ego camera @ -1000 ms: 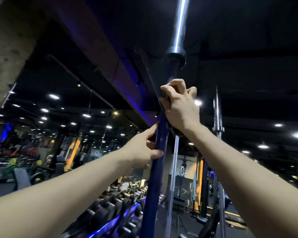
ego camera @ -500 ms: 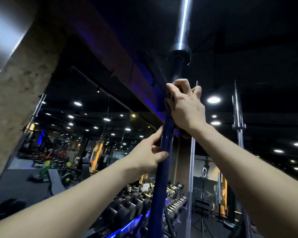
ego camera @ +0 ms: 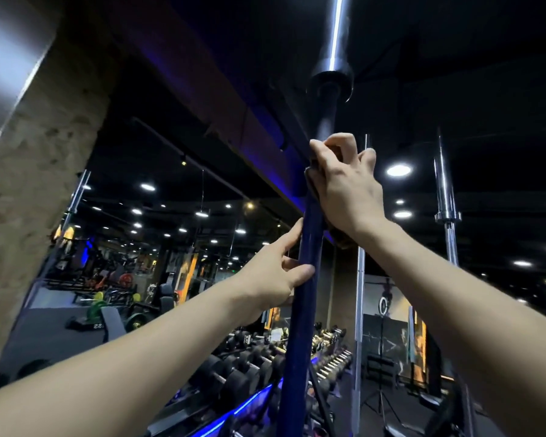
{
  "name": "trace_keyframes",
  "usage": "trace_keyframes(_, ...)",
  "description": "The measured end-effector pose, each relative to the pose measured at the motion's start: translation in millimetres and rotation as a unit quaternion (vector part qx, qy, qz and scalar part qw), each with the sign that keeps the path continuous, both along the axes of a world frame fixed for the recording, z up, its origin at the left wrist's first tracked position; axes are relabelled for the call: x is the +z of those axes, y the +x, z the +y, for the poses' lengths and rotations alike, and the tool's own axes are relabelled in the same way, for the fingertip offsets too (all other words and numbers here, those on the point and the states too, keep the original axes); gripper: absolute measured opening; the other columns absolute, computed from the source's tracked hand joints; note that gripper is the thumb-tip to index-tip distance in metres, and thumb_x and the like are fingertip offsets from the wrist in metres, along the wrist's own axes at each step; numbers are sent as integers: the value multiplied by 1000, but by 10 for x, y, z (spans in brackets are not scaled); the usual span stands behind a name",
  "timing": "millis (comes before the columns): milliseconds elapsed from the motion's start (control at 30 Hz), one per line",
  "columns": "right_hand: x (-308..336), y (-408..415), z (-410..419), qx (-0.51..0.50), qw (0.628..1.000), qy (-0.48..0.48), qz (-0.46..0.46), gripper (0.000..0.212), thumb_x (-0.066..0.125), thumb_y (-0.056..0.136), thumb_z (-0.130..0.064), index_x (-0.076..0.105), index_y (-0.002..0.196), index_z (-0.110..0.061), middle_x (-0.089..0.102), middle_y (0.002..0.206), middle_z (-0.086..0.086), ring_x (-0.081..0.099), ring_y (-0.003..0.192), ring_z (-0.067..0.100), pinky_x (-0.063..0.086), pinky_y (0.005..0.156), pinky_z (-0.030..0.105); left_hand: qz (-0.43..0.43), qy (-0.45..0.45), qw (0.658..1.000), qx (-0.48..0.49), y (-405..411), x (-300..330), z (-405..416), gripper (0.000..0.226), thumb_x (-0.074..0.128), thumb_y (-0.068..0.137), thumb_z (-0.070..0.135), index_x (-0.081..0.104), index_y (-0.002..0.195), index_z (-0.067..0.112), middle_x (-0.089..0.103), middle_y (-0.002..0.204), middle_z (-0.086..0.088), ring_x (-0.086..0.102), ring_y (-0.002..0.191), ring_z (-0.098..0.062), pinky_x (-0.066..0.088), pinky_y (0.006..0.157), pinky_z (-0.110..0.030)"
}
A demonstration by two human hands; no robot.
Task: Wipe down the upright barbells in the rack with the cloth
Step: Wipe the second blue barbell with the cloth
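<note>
Gripping blue barbell (ego camera: 300, 326) (dim gym): both hands.

Two bare forearms are seen reaching in from the lower corners, uncovered by any sleeve as far as the picture's edge, and no glove, ring, watch or band is worn on the left hand (ego camera: 273, 272) or the right hand (ego camera: 344, 184).

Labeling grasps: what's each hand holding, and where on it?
Left hand grips the blue barbell mid-shaft. Right hand presses the cloth around the shaft higher up.
</note>
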State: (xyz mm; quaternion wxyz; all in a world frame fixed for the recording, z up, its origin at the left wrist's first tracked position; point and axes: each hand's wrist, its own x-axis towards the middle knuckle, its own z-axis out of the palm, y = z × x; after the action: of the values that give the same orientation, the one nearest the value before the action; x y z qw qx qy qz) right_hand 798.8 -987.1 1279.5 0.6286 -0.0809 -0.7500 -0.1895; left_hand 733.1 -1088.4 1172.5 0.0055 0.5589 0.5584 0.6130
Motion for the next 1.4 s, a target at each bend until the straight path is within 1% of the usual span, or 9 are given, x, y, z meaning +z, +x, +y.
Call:
trace_keyframes(233, -799, 123, 90, -5, 995, 88, -40, 49, 36, 96, -44, 36, 143, -30, 25, 133, -5, 31, 104, 29, 39, 46, 28, 28, 19, 999, -13, -9, -11, -20, 68, 52, 96, 5, 28, 144, 46, 65, 87, -8, 65, 90, -19, 56, 85, -38)
trace_keyframes(400, -191, 64, 49, -7, 1000, 21, -22, 49, 36, 99, -44, 27, 146, -34, 22, 142, -5, 26, 117, 30, 39, 61, 35, 27, 15, 999, 18, 20, -30, 21, 67, 49, 98, 9, 23, 144, 50, 62, 95, -12, 62, 89, -18, 54, 72, -18)
trace_keyframes(600, -384, 27, 38, 12, 1000, 19, -2, 53, 34, 99, -43, 20, 148, -31, 14, 139, -7, 22, 117, 29, 39, 58, 32, 14, 1, 1000, 10, 31, -24, 2, 67, 49, 98, 9, 22, 142, 51, 65, 108, -22, 65, 103, -30, 56, 86, -42)
trace_keyframes(733, -826, 148, 71, 35, 997, 53, -50, 58, 29, 94, -48, 24, 149, -30, 19, 137, -7, 29, 110, 26, 46, 54, 35, 18, 10, 1000, -13, 39, -36, -42, 67, 49, 97, 8, 24, 142, 51, 68, 87, -7, 69, 81, -13, 59, 75, -34)
trace_keyframes(867, -259, 94, 55, 5, 999, 28, -29, 55, 36, 99, -43, 19, 150, -29, 23, 141, 1, 28, 116, 32, 42, 65, 36, 21, -6, 999, 28, 60, -37, -30, 68, 48, 98, 10, 19, 145, 50, 64, 111, -19, 63, 106, -30, 55, 83, -33)
trace_keyframes(1000, 40, 18, 51, 10, 1000, -7, -19, 55, 34, 101, -42, 15, 150, -29, 18, 142, -1, 25, 119, 33, 40, 67, 36, 19, -16, 999, 28, 53, -21, -24, 69, 48, 98, 11, 18, 144, 52, 62, 112, -16, 63, 104, -28, 58, 79, -32)
trace_keyframes(1200, -778, 156, 28, -29, 995, 85, -50, 55, 35, 97, -38, 24, 149, -24, 18, 131, 0, 33, 105, 36, 48, 48, 36, 37, 10, 999, 17, 28, -29, -33, 68, 50, 96, 7, 23, 145, 47, 69, 89, -4, 68, 94, -20, 55, 89, -40)
trace_keyframes(1300, -497, 159, 25, -79, 991, 89, -64, 53, 35, 100, -36, 19, 150, -26, 14, 133, 0, 28, 113, 36, 52, 59, 42, 36, 4, 999, 31, 53, -33, -24, 67, 49, 97, 8, 24, 145, 48, 67, 101, -15, 65, 101, -28, 54, 89, -39)
trace_keyframes(1400, 14, 82, -33, -76, 996, 43, -30, 50, 37, 102, -35, 20, 148, -27, 20, 139, 3, 25, 119, 37, 49, 66, 42, 42, -7, 998, 47, 54, -24, -5, 68, 48, 98, 12, 17, 146, 50, 65, 104, -13, 65, 98, -22, 53, 83, -24)
